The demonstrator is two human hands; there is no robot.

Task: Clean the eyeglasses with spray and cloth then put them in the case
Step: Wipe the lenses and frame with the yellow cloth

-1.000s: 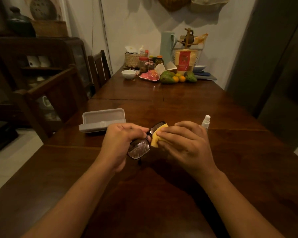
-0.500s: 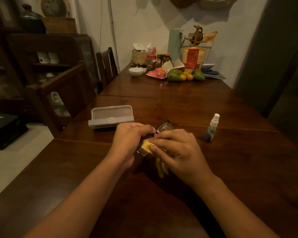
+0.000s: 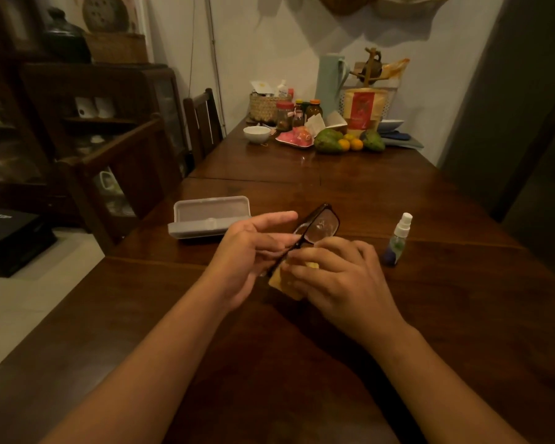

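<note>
Dark-framed eyeglasses [image 3: 321,223] are held above the wooden table [image 3: 302,363], one lens pointing away from me. My left hand [image 3: 249,256] pinches the frame near its middle, with the index finger stretched out straight. My right hand [image 3: 337,283] holds a yellow cloth [image 3: 284,283] folded round the nearer lens, which is hidden under the cloth and fingers. An open grey case [image 3: 209,217] lies to the left of my hands. A small spray bottle [image 3: 398,240] with a white top stands to the right.
The far end of the table holds a white bowl [image 3: 257,133], fruit [image 3: 329,141], jars, a basket and a teal jug [image 3: 330,80]. Wooden chairs [image 3: 202,123] and a dark cabinet [image 3: 77,123] line the left side.
The glasses have turned so the far lens stands clear of my hands. The cloth has gone from the far lens to the near one. My left index finger has straightened.
</note>
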